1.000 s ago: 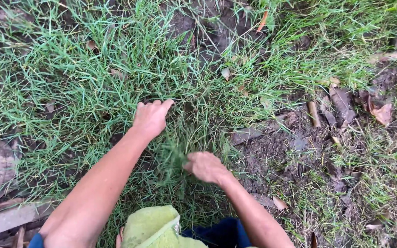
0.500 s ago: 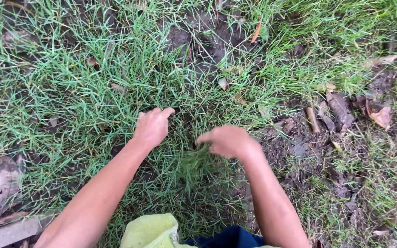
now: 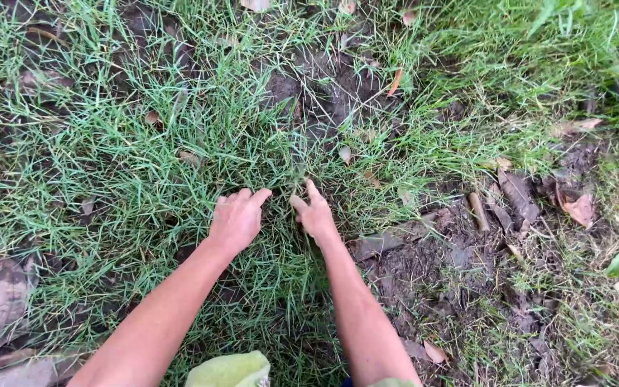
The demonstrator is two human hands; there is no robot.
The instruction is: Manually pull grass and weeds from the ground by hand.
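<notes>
Both hands dig into the grass clump [image 3: 281, 172]: left hand [image 3: 234, 218] curled into blades, right hand [image 3: 315, 211] fingers spread, pinching nothing I can confirm. I judge pulling barely begun; bare soil patch [image 3: 324, 89] beyond, thick grass remains.

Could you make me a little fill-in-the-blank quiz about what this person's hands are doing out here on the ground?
1. Both hands, the left hand and the right hand, reach into a clump of green ____.
2. Right of the right hand lies a patch of bare dark ____.
3. The dry brown ____ at the right edge lies on the ground.
4. The orange leaf lies ____ from the person than both hands.

Missing words: grass; soil; leaf; farther
</notes>
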